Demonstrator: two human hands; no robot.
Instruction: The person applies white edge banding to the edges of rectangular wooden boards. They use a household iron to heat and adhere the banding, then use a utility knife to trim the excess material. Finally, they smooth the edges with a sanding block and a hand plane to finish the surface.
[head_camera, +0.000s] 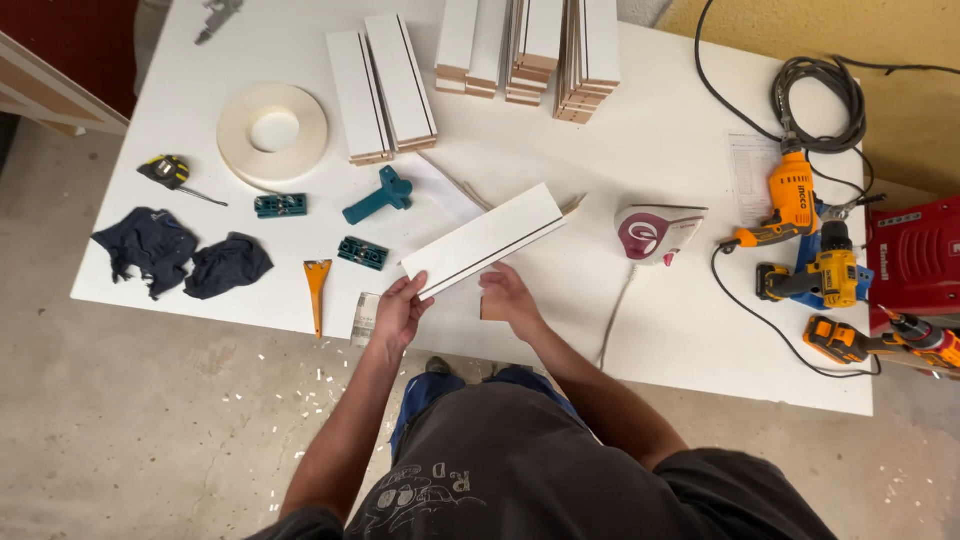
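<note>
While seen from straight above: a big white table (650, 330) across the middle of the view, on a speckled concrete floor (150, 420). At twelve o'clock, stacks of white grooved panels (540, 50), with two more white boards (380, 85) lying side by side just toward eleven. At three o'clock, a cluster of power tools: an orange drill (790, 200) with coiled black cable (820, 100), a yellow-and-black drill (825, 275) beneath it, another orange driver (880, 340) toward four. Just right of centre, a white-and-maroon clothes iron (655, 232). At ten o'clock, a roll of white edge banding (272, 132). At nine o'clock, two crumpled dark cloths (180, 260) and a yellow-black tape measure (167, 170) above them. Nearer centre, a teal trimmer tool (380, 194), two small teal clamps (280, 205), an orange scraper (318, 285).

At centre, a white grooved panel (487, 240), tilted, high end toward two o'clock, low end toward eight. Left hand (400, 315) clamped on the low corner, thumb on top. Right hand (507, 295) at the near long edge, fingers curled against it; whether gripping or only touching, cannot tell.
</note>
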